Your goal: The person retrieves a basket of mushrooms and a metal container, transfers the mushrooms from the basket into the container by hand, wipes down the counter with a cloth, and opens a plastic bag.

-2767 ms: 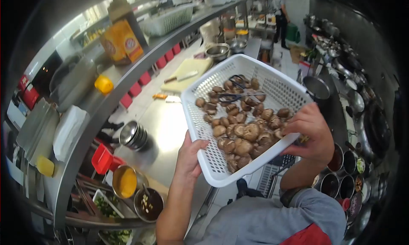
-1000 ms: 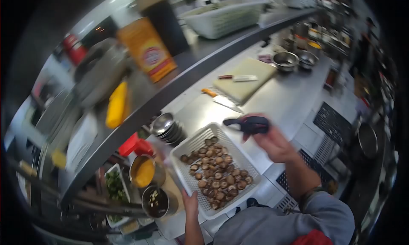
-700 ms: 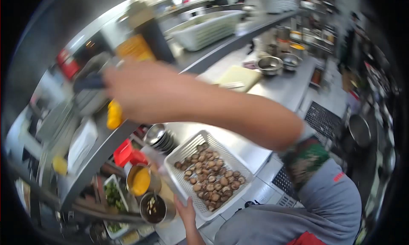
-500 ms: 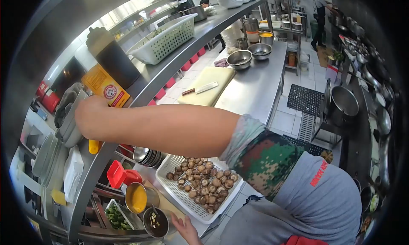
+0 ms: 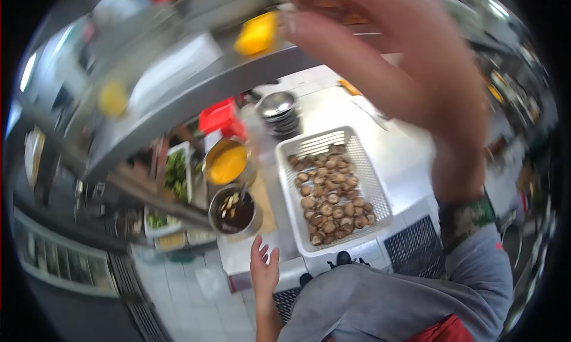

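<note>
My right hand (image 5: 410,50) is raised large and blurred across the top right, above the counter, with its fingertips by the steel shelf (image 5: 256,65). Motion smear hides whether those fingers hold anything. Just left of them a yellow object (image 5: 257,34) lies on the shelf. Low in the view, my left hand (image 5: 264,270) is empty, fingers apart, beneath a steel pot of dark sauce (image 5: 235,214) with pale pieces floating in it. Beside that pot stands another holding a yellow-orange liquid (image 5: 228,165). A white perforated basket (image 5: 377,181) carries many brown mushrooms (image 5: 333,199).
Stacked steel bowls (image 5: 278,110) and red plastic containers (image 5: 221,119) stand behind the pots. Chopped greens (image 5: 175,175) fill a white tray at left. A knife (image 5: 369,110) rests on the pale cutting board (image 5: 404,157). Black floor mats (image 5: 414,247) lie below the counter edge.
The view has swung down and to the left. My right hand has come away from the dishes on the shelf and now looms closer to the camera. My left hand stays near the sauce pot.
</note>
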Tool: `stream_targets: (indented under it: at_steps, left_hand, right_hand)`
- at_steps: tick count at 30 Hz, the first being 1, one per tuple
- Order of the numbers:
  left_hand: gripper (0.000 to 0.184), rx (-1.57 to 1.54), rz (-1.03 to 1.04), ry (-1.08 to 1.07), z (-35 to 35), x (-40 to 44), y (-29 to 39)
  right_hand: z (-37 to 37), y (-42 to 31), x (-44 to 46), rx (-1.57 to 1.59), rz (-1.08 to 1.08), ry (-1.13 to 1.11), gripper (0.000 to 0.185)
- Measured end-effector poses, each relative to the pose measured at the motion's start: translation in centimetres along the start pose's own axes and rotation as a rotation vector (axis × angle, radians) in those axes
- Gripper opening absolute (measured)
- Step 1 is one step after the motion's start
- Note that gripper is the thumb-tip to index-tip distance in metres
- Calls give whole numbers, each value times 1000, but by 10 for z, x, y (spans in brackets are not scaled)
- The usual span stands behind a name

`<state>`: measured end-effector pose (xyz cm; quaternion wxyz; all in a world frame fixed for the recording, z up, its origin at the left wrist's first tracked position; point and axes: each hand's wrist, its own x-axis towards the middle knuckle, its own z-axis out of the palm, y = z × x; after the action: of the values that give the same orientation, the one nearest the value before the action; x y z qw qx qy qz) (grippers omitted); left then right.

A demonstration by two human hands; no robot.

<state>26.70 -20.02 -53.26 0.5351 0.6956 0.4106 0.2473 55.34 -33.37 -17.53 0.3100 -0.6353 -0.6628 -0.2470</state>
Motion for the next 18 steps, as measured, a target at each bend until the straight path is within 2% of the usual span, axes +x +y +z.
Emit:
stream_targets:
  at_steps: [2, 4, 5, 6, 8, 11, 15, 18]
  left_hand:
    - [63, 13, -18, 59, -6, -12, 5]
    - [60, 50, -3, 108, -13, -29, 3]
    - [59, 103, 19, 122, -19, -41, 8]
    - [54, 103, -15, 128, -24, -50, 17]
    - [52, 142, 19, 146, -34, -65, 13]
    - [51, 199, 56, 133, -68, -81, -1]
    - [47, 326, 22, 244, -138, -116, -76]
    - [52, 439, -233, 395, -210, -170, -162]
  right_hand:
    - [6, -14, -40, 275, 72, -231, 27]
    - [47, -17, -67, 558, 165, -698, 26]
    - [73, -8, -79, 611, 120, -800, 29]
    - [103, -2, -100, 523, 252, -952, 34]
    - [142, -4, -135, 530, 243, -920, 35]
    - [180, -37, -177, 1091, 525, -878, 34]
    - [197, -114, -137, 853, 261, -1053, 33]
    - [229, -175, -100, 854, 261, -1138, 34]
